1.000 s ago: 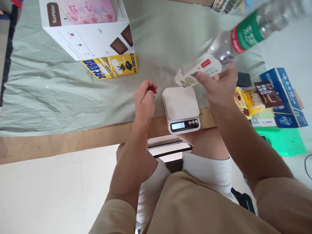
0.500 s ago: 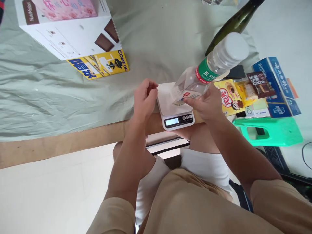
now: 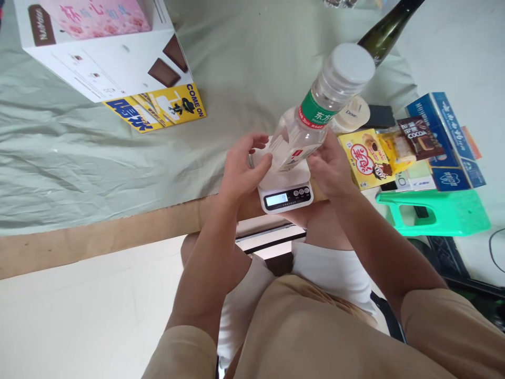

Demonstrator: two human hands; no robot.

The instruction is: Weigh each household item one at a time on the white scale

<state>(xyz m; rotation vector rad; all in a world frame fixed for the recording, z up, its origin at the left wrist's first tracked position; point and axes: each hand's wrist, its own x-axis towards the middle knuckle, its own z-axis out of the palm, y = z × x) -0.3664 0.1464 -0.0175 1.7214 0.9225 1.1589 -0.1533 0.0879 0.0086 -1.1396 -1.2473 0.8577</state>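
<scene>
A clear plastic bottle [image 3: 294, 134] with a white cap and a green and red neck band is upright over the white plate of a kitchen scale [image 3: 290, 197]. Its base overlaps the plate; whether it bears on it I cannot tell. My right hand [image 3: 330, 167] is curled at the bottle's right side, its fingers partly hidden behind it. On the other side, my left hand [image 3: 245, 166] has thumb and fingers apart, close to the bottle's lower body. The lit display shows a digit too small to read surely.
A large white box [image 3: 106, 63] with a pink pack [image 3: 98, 18] on top and a yellow box [image 3: 158, 108] beside it stand at left. Right of me are a Dove jar [image 3: 351, 115], a yellow snack box [image 3: 365, 158], a blue box [image 3: 445, 142], a green bottle [image 3: 389, 31] and a green stool [image 3: 453, 213].
The bottle has moved left over the scale, along with my right hand. My left hand has come towards the bottle and its fingers have spread.
</scene>
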